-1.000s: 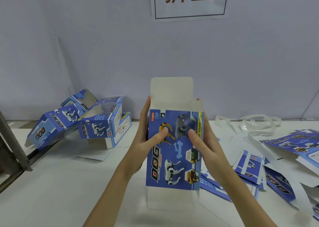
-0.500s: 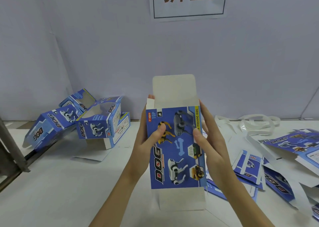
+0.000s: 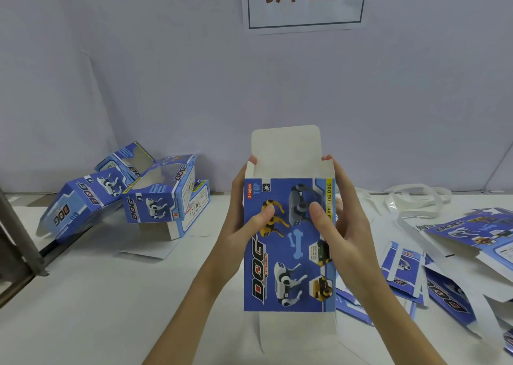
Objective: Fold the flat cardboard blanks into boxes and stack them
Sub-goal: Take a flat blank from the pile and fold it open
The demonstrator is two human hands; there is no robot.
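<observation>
I hold a blue printed "DOG" cardboard blank [image 3: 288, 256] upright in front of me, above the white table. My left hand [image 3: 244, 220] grips its left edge, thumb on the printed face and fingers behind. My right hand [image 3: 341, 223] grips the right edge the same way. A white top flap [image 3: 286, 149] stands up above the printed panel, and a white bottom flap [image 3: 297, 331] hangs below it. Several folded blue boxes [image 3: 163, 195] lie piled at the left against the wall. Flat blanks [image 3: 444, 256] lie spread on the table at the right.
A white sign with brown characters [image 3: 305, 0] hangs on the grey wall. A dark metal bar [image 3: 19, 242] crosses the left edge of the table. White plastic strapping [image 3: 410, 198] lies at the back right. A loose white sheet [image 3: 147, 250] lies under the folded boxes.
The blank has turned more square to me and risen slightly. Both thumbs have shifted upward on the printed face, and the side flaps at the top now show by my fingertips.
</observation>
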